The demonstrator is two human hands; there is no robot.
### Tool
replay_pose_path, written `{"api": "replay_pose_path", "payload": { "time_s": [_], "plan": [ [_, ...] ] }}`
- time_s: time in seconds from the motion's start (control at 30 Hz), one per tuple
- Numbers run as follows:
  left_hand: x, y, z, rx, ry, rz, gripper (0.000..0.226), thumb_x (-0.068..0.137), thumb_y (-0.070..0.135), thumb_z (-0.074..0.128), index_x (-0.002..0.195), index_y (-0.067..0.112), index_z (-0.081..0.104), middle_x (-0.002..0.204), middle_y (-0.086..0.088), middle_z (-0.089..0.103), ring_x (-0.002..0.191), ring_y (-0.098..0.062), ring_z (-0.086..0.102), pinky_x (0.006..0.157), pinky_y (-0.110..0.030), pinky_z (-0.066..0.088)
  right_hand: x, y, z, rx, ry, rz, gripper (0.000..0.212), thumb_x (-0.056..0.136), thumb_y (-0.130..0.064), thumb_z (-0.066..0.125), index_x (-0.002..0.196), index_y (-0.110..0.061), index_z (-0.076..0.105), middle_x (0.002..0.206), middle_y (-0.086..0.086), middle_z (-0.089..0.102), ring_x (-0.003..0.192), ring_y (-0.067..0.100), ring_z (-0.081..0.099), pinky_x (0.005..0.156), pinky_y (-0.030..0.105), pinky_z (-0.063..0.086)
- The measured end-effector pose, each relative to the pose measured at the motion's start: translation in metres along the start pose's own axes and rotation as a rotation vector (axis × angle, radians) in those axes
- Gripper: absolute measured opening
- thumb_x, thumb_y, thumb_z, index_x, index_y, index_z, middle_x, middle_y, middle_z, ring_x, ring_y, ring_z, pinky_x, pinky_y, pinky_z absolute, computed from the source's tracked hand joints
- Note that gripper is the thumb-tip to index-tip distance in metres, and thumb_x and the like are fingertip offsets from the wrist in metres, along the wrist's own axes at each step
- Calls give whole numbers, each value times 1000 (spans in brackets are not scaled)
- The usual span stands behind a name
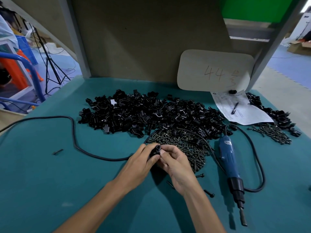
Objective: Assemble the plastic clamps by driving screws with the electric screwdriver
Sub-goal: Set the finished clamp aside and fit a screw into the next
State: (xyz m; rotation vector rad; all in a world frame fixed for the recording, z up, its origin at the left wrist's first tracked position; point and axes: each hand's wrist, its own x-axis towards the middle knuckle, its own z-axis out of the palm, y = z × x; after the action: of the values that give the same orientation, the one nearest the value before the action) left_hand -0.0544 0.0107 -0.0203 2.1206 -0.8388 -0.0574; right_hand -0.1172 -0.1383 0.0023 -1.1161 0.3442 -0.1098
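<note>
Both hands meet at the table's middle over a small black plastic clamp. My left hand grips the clamp from the left, and my right hand pinches it from the right with fingers curled. The blue electric screwdriver lies untouched on the green table to the right, bit pointing toward me. A pile of dark screws lies just behind my hands. A large heap of black clamp parts spreads across the table further back.
The screwdriver's black cable loops across the left of the green table. A paper sheet with a pen and a cardboard sign sit at the back right. More screws and clamps lie far right. Loose screws lie near my right wrist.
</note>
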Motion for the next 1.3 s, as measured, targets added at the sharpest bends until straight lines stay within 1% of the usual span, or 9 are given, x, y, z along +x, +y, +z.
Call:
{"api": "replay_pose_path", "payload": {
  "time_s": [0.17, 0.33, 0.43, 0.73, 0.87, 0.93, 1.07, 1.2, 1.3],
  "plan": [
    [2, -2, 1, 8, -7, -3, 43, 100, 69, 28, 137, 50, 35, 110, 28, 43, 104, 4, 51, 83, -18, 43, -2, -10, 0, -155, 0, -3, 14, 101, -8, 62, 114, -9, 65, 98, 4, 71, 80, 4, 71, 76, 23, 58],
    [2, -6, 4, 75, -9, -21, 52, 98, 74, 21, 141, 46, 29, 116, 21, 44, 105, 4, 49, 87, -26, 44, -2, -32, -31, -1148, 239, -273, 22, 102, -23, 62, 122, -28, 67, 114, -6, 62, 104, 13, 59, 92, 32, 51],
    [1, -8, 5, 90, -25, -4, 46, 98, 75, 21, 138, 52, 24, 114, 26, 42, 106, 8, 47, 86, -24, 43, 3, -38, -53, -1493, 316, -230, 36, 105, -26, 56, 141, -26, 57, 128, 6, 57, 115, 27, 51, 101, 39, 40],
    [1, -9, 5, 93, -13, -22, 52, 97, 77, 19, 141, 49, 24, 113, 24, 43, 105, 9, 47, 86, -25, 44, 19, -40, -58, -1607, 246, -305, 17, 108, -21, 48, 118, -17, 61, 105, 3, 57, 82, 19, 50, 70, 32, 35],
    [1, -7, 4, 83, -7, -26, 55, 98, 75, 20, 143, 45, 26, 118, 22, 44, 107, 6, 48, 89, -27, 46, 12, -52, -59, -1487, 247, -298, 14, 108, -24, 47, 109, -21, 61, 99, -1, 52, 86, 21, 54, 74, 37, 44],
    [1, -7, 4, 78, -8, -29, 56, 98, 75, 20, 143, 44, 28, 119, 21, 45, 107, 4, 49, 90, -28, 46, 3, -58, -56, -1461, 199, -286, 9, 105, -30, 55, 105, -25, 62, 103, -3, 52, 90, 16, 57, 72, 29, 46],
    [3, -8, 5, 64, 21, -46, 57, 97, 76, 21, 142, 43, 31, 122, 22, 45, 107, 3, 48, 88, -25, 41, -28, -48, -42, -1432, -136, -177, 17, 90, -46, 73, 86, -33, 63, 89, -16, 56, 80, -1, 56, 62, 15, 39],
    [3, -8, 6, 63, 17, -40, 55, 97, 75, 22, 142, 43, 30, 118, 21, 45, 105, 1, 49, 84, -23, 41, -41, -20, -34, -1627, -202, -209, 14, 100, -36, 61, 94, -25, 56, 99, -10, 54, 93, 15, 55, 76, 29, 40],
    [2, -6, 5, 77, -2, -39, 56, 98, 74, 21, 143, 43, 30, 121, 18, 46, 107, -2, 50, 88, -28, 45, -40, -22, -33, -1521, -140, -281, 13, 107, -34, 48, 97, -26, 50, 98, -10, 55, 89, 15, 55, 73, 30, 37]
  ]
}}
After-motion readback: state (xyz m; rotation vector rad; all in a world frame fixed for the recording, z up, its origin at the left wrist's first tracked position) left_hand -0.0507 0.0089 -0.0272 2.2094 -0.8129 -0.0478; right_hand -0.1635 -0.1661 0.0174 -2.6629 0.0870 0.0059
